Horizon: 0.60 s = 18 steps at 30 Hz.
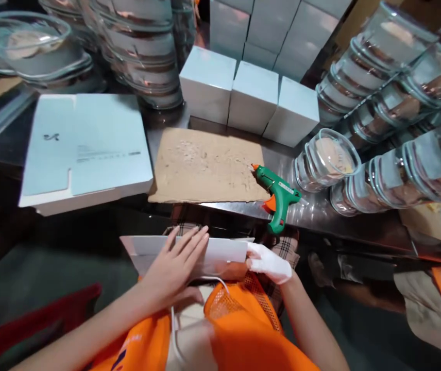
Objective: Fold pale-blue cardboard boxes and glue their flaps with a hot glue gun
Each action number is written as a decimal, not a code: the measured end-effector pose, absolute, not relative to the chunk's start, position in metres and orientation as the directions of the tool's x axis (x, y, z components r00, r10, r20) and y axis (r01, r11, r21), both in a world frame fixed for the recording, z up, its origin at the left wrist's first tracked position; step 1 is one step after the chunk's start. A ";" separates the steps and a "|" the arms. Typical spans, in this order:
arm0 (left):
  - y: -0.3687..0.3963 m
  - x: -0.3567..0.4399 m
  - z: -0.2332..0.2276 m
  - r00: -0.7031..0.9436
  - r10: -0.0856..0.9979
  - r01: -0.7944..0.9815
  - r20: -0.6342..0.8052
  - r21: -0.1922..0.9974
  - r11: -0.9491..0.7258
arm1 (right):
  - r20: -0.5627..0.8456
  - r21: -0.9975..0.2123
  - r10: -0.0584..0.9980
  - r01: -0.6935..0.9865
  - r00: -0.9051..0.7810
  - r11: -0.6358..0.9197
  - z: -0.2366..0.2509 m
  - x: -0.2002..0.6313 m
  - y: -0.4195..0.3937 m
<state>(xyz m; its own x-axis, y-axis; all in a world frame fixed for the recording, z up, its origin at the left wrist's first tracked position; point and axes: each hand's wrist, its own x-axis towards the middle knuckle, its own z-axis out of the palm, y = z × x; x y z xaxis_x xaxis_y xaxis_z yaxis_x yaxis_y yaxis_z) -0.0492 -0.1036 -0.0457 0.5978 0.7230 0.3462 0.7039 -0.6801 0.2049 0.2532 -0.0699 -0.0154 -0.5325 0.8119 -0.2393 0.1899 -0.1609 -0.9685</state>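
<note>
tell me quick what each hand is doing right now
Left hand: open, flat on the carton.
Right hand: bandaged, closed on the carton's right end.

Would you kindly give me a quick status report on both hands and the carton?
Left hand flat on the folded carton blank. Right hand, wrapped white, pinches its right end. Glue gun lies apart on the table edge.

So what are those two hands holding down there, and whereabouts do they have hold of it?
A flat white carton blank. The left hand lies flat on its middle; the right hand, in a white covering, grips its right end.
</note>
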 end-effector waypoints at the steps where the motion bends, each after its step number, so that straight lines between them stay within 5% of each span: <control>1: -0.108 -0.043 -0.053 0.593 0.735 0.728 0.329 0.172 -0.664 | -0.238 -0.966 0.838 0.207 -0.491 -0.153 -0.021 0.255 -0.073; 8: -0.114 -0.048 -0.061 0.564 0.758 0.739 0.328 0.209 -0.641 | -0.292 -0.954 0.810 0.220 -0.509 -0.206 -0.014 0.278 -0.078; 11: -0.105 -0.077 -0.030 0.474 0.820 0.733 0.321 0.373 -0.569 | -0.222 -0.974 0.916 0.123 -0.333 -0.191 -0.006 0.295 -0.089; 14: -0.097 -0.088 -0.003 0.194 0.927 0.713 0.321 0.603 -0.358 | -0.054 -0.997 0.998 0.061 -0.034 -0.052 -0.006 0.292 -0.105; 18: -0.090 -0.046 -0.012 0.106 0.961 0.466 0.254 0.841 -0.274 | 0.188 -0.906 0.981 0.379 -0.039 0.188 -0.021 0.249 -0.110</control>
<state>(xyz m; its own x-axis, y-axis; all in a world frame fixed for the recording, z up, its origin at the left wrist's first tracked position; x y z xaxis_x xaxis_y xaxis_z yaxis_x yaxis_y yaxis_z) -0.0456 -0.0896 -0.0118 0.1060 0.9614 0.2538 0.4661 -0.2735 0.8414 0.2494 -0.1103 -0.0215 -0.0388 0.9815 0.1875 0.3787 0.1881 -0.9062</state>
